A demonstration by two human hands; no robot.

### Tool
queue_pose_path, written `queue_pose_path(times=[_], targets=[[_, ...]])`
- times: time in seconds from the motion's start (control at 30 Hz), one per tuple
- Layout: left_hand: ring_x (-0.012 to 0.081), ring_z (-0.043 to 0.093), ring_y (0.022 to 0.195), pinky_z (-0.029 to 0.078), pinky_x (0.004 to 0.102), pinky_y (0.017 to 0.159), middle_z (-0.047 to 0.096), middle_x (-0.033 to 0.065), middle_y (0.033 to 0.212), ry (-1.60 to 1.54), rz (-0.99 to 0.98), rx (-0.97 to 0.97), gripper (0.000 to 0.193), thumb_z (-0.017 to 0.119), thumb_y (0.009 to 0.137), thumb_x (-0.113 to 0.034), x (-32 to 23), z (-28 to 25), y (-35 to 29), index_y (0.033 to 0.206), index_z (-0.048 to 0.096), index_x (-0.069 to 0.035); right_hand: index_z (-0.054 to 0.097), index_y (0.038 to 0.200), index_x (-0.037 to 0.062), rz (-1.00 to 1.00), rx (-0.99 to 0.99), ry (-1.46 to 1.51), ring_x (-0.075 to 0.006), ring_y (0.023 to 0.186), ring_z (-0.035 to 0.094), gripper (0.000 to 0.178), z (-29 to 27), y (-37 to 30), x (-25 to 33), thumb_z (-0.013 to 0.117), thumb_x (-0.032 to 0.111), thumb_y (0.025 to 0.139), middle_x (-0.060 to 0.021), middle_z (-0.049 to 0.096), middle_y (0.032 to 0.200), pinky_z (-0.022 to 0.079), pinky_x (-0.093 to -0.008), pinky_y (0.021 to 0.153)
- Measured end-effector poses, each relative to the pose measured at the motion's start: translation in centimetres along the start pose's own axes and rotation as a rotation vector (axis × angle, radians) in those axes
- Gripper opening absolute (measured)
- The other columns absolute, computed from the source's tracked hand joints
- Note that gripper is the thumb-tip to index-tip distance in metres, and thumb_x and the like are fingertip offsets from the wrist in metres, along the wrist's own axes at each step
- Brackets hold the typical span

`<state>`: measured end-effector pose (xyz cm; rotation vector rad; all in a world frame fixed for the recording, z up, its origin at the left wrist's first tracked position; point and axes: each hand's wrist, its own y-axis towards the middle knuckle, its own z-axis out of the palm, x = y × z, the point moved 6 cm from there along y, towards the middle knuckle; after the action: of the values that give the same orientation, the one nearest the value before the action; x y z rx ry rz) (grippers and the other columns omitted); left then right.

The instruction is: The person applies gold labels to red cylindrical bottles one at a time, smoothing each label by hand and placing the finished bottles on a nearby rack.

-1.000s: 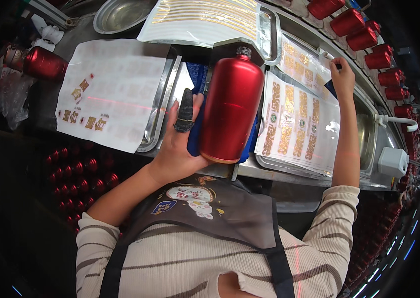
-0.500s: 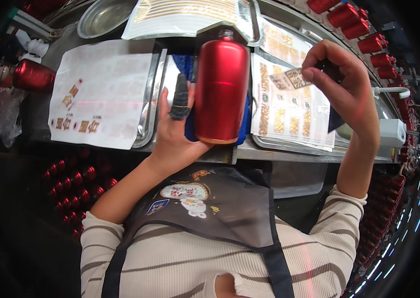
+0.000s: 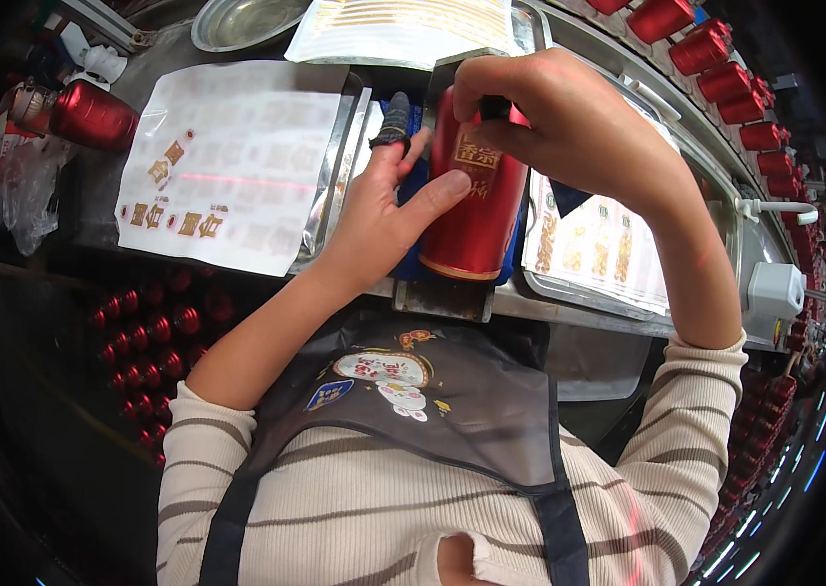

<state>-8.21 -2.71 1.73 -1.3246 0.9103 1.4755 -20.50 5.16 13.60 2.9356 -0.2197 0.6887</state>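
A glossy red bottle (image 3: 471,210) lies on a blue pad (image 3: 411,262) in front of me. My left hand (image 3: 379,210) steadies its left side, thumb across the body, with a dark cot on one finger. My right hand (image 3: 554,122) covers the bottle's upper end and presses a small gold label (image 3: 476,156) onto it. A sheet of gold labels (image 3: 593,244) lies in the metal tray to the right, partly under my right forearm.
A white backing sheet (image 3: 227,161) with a few gold labels lies left. Another red bottle (image 3: 90,112) rests far left near a plastic bag. A row of red bottles (image 3: 716,59) runs along the upper right. A round metal dish (image 3: 247,20) sits at top.
My right hand picked a gold label from the right sheet, carried it to the bottle, and now presses it on. The left hand kept holding the bottle.
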Motion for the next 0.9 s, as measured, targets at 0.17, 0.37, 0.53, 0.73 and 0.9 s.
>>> queue_pose_path(times=[0.17, 0.37, 0.53, 0.73, 0.9], targets=[[0.0173, 0.063, 0.109, 0.048, 0.034, 0.098, 0.066, 0.0168, 0.122, 0.067, 0.029, -0.044, 0.056, 0.072, 0.094, -0.029, 0.1, 0.9, 0.4, 0.13, 0.051, 0.008, 0.063, 0.096, 0.005, 0.054, -0.187, -0.161, -0.0334, 0.068, 0.062, 0.015, -0.1, -0.5, 0.0, 0.071, 0.007, 0.084, -0.0137, 0.067, 0.08, 0.05, -0.0391, 0.062], [0.0142, 0.063, 0.107, 0.05, 0.0289, 0.093, 0.066, 0.0171, 0.124, -0.099, 0.079, -0.081, 0.049, 0.067, 0.097, -0.024, 0.2, 0.6, 0.6, 0.132, 0.052, 0.007, 0.06, 0.115, 0.0023, 0.553, -0.581, 0.534, -0.0093, 0.075, 0.063, 0.022, 3.7, -7.7, -3.4, 0.062, 0.012, 0.095, -0.007, 0.066, 0.094, 0.049, -0.0237, 0.069], [0.0128, 0.062, 0.11, 0.05, 0.0285, 0.094, 0.066, 0.0162, 0.126, -0.146, 0.006, -0.057, 0.046, 0.063, 0.099, -0.021, 0.4, 0.1, 0.9, 0.134, 0.051, 0.008, 0.051, 0.124, -0.0007, 0.674, -0.678, 0.945, -0.0045, 0.076, 0.057, 0.04, 8.0, -9.9, -3.4, 0.068, 0.019, 0.094, -0.0088, 0.059, 0.11, 0.046, -0.0193, 0.069], [0.0198, 0.062, 0.118, 0.049, 0.0347, 0.103, 0.066, 0.0192, 0.123, 0.05, 0.087, -0.088, 0.06, 0.078, 0.088, -0.021, -1.1, 0.8, 0.4, 0.132, 0.051, 0.01, 0.04, 0.132, -0.0021, 0.678, -0.658, 0.877, -0.0076, 0.068, 0.062, 0.066, 8.3, -9.5, -2.0, 0.08, 0.02, 0.084, -0.017, 0.058, 0.116, 0.049, -0.0202, 0.056], [0.0204, 0.061, 0.118, 0.049, 0.0347, 0.102, 0.064, 0.0209, 0.125, 0.076, 0.063, -0.073, 0.057, 0.078, 0.089, -0.021, -1.2, 0.8, 0.6, 0.127, 0.052, 0.013, 0.042, 0.134, 0.0038, 0.681, -0.676, 0.883, -0.0027, 0.07, 0.062, 0.062, 8.1, -9.5, -1.7, 0.078, 0.013, 0.085, -0.0091, 0.056, 0.111, 0.048, -0.0157, 0.06]])
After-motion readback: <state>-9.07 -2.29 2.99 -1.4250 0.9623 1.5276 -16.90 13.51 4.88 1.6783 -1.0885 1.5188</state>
